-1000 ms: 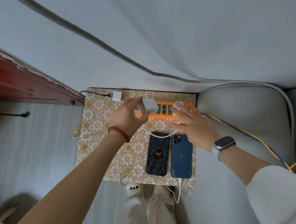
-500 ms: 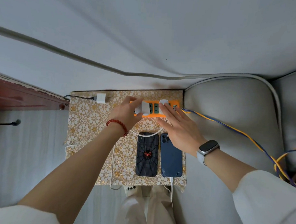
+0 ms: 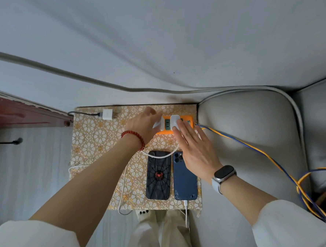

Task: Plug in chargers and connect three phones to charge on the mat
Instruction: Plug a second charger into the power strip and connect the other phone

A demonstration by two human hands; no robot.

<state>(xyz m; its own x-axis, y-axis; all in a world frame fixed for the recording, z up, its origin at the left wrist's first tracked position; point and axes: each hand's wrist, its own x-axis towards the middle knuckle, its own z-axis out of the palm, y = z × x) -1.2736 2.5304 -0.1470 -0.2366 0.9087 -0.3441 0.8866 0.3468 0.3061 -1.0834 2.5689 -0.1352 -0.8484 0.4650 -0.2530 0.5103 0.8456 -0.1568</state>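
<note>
On the gold floral mat lies an orange power strip at the far edge. My left hand grips a white charger at the strip's left end. My right hand lies flat, fingers pressing on the strip beside a second white charger seated in it. A black spider-pattern phone and a blue phone lie side by side on the mat; a white cable is plugged into the blue one. A third white charger with a dark cable lies loose at the mat's far left.
A grey sofa cushion borders the mat on the right, with blue and yellow wires trailing over it. A red wooden edge is at the left. A white cable hangs over the mat's near edge, above my white trousers.
My left hand carried the white charger down to the left end of the orange strip. My right hand stayed flat on the strip. The camera view shifted slightly.
</note>
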